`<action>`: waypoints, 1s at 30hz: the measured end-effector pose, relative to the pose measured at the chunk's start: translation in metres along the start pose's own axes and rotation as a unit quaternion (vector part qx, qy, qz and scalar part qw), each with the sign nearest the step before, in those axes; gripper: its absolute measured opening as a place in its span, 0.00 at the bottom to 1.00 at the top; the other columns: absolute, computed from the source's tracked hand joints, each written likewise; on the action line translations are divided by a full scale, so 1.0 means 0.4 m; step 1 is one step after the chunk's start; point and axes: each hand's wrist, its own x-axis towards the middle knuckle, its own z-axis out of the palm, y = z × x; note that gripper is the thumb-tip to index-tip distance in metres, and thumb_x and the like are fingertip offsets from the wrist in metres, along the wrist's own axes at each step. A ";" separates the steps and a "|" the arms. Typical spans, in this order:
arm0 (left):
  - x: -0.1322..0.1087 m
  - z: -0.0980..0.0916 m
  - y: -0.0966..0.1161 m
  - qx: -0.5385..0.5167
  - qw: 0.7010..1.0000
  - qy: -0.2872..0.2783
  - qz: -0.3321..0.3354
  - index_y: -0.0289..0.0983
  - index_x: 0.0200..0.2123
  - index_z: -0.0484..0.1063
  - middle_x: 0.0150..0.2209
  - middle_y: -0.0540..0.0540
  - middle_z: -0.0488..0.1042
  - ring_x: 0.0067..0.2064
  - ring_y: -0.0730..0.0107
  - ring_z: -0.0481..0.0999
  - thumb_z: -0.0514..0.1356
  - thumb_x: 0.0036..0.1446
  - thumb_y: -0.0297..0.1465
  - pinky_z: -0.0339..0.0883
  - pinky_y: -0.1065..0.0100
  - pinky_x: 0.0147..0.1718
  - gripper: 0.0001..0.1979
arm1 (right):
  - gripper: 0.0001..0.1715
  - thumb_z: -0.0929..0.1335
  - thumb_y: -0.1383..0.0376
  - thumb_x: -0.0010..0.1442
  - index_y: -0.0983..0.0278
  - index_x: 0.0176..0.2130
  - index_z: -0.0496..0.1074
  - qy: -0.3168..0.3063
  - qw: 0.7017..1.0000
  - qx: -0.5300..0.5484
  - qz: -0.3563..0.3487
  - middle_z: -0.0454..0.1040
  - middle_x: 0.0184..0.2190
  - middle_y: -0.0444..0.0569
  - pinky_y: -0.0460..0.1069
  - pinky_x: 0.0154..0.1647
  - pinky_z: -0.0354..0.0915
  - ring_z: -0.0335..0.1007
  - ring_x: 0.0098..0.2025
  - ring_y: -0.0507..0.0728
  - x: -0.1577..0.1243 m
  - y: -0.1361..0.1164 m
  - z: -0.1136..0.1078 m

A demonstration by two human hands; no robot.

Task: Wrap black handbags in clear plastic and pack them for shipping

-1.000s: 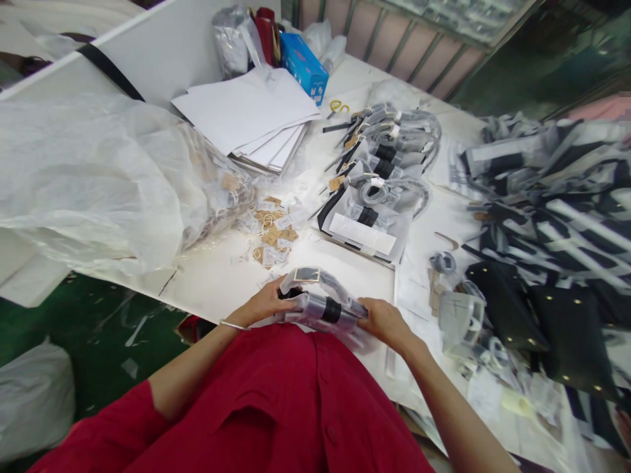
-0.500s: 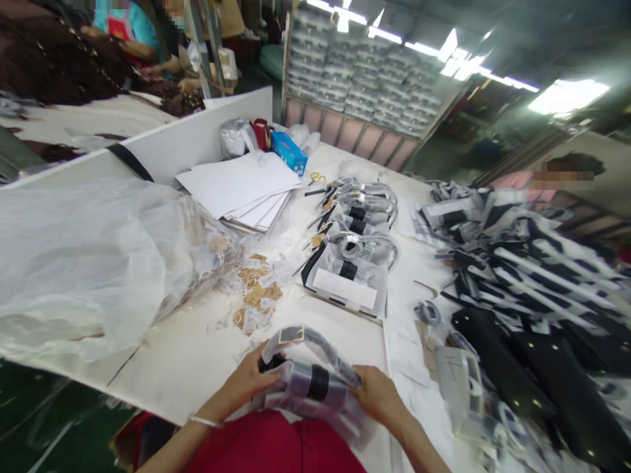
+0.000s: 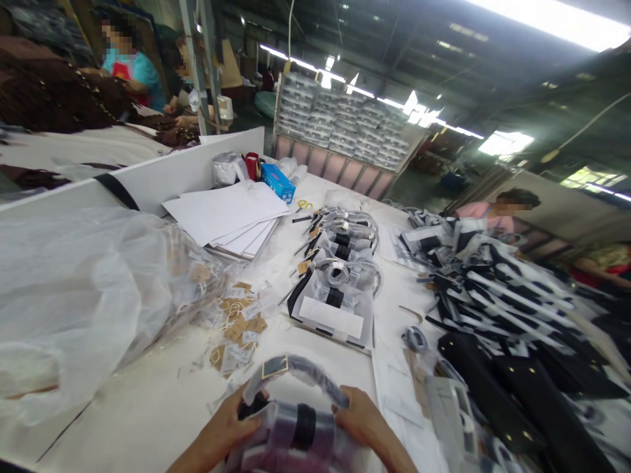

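At the bottom of the head view is a handbag [image 3: 279, 430] in clear plastic, with a black band round its middle and a wrapped arched handle. My left hand [image 3: 236, 420] grips its left side near the handle's end, thumb on the plastic. On the right side my right hand [image 3: 355, 414] is closed round the bag by the handle's other end. Beyond it lies a row of similar wrapped bags [image 3: 340, 256], the nearest bearing a white strip [image 3: 331, 316]. Brown paper tags [image 3: 241, 322] are scattered left of that row.
A large clear plastic sack [image 3: 98, 276] covers the table's left part. Behind it are white sheets [image 3: 221, 210] and a blue box [image 3: 277, 182]. Black bag parts [image 3: 497, 289] are piled on the right, near a grey-white device [image 3: 449, 414]. Co-workers [image 3: 135, 72] sit beyond the partition.
The camera view has tilted upward, so the table and bags appear lower in the picture. Both hands still hold the same bag.
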 end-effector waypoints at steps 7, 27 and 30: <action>0.024 -0.003 -0.011 -0.008 0.999 0.024 0.020 0.38 0.46 0.75 0.45 0.42 0.77 0.50 0.46 0.73 0.64 0.42 0.54 0.66 0.56 0.54 0.33 | 0.09 0.68 0.60 0.47 0.62 0.28 0.75 0.002 0.997 0.073 -0.008 0.74 0.23 0.43 0.46 0.32 0.62 0.71 0.31 0.56 0.019 0.012 -0.006; 0.136 -0.059 -0.041 0.046 0.991 0.109 -0.056 0.45 0.57 0.69 0.56 0.43 0.73 0.65 0.35 0.57 0.68 0.26 0.55 0.53 0.44 0.64 0.50 | 0.39 0.76 0.48 0.33 0.58 0.45 0.73 0.196 0.914 0.355 0.026 0.79 0.41 0.51 0.59 0.54 0.66 0.72 0.50 0.71 0.038 0.222 0.088; 0.204 -0.071 0.056 0.068 0.990 0.126 -0.002 0.42 0.58 0.68 0.57 0.43 0.71 0.64 0.39 0.60 0.67 0.37 0.52 0.56 0.48 0.63 0.44 | 0.39 0.76 0.48 0.35 0.57 0.47 0.73 0.249 0.903 0.349 -0.003 0.79 0.43 0.49 0.58 0.53 0.67 0.71 0.51 0.70 0.055 0.205 -0.012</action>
